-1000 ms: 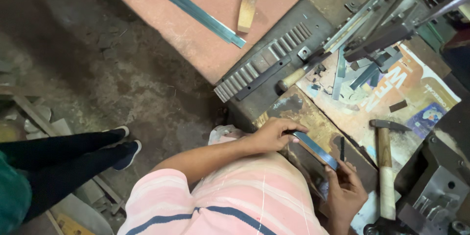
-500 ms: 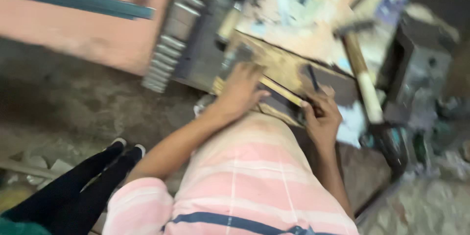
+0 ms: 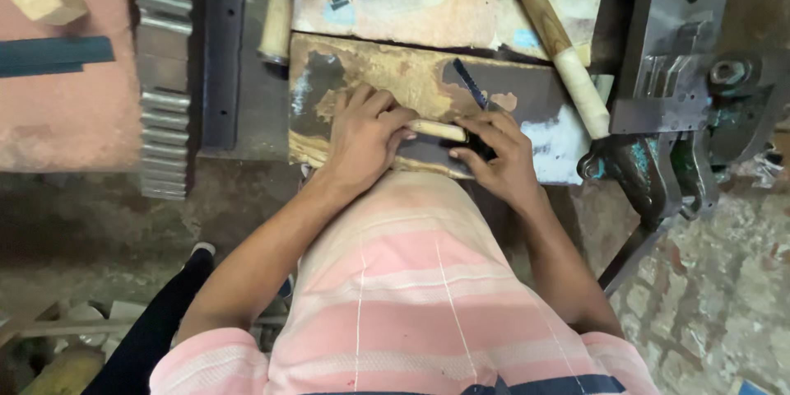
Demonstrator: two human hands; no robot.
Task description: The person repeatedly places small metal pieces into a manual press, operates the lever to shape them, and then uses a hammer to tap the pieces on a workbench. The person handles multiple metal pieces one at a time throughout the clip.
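A small pale strip [image 3: 438, 129] lies flat on the worn plate [image 3: 387, 66] at the near edge of the bench, its long axis running left to right, tilted slightly so the right end sits a little nearer. The left hand [image 3: 362, 136] rests on the plate and pinches the strip's left end, fingers closed on it. The right hand [image 3: 498, 156] closes on the strip's right end, where a dark piece [image 3: 480, 148] shows under the fingers; what that piece is cannot be told. Just beyond the right hand a thin dark blade [image 3: 469, 82] lies on the plate, pointing far and slightly left, its near end close to the fingertips.

Farther out, a hammer [image 3: 555, 41] lies to the right, its wooden handle slanting from far left to near right, head at the far end. A second wooden handle [image 3: 276, 20] lies to the left of the plate, pointing far. Left of it a ribbed metal bar [image 3: 164, 74] runs near to far. A vise [image 3: 666, 74] stands at the right edge of the bench. On the far left a blue strip [image 3: 53, 56] lies on a reddish surface [image 3: 66, 123].
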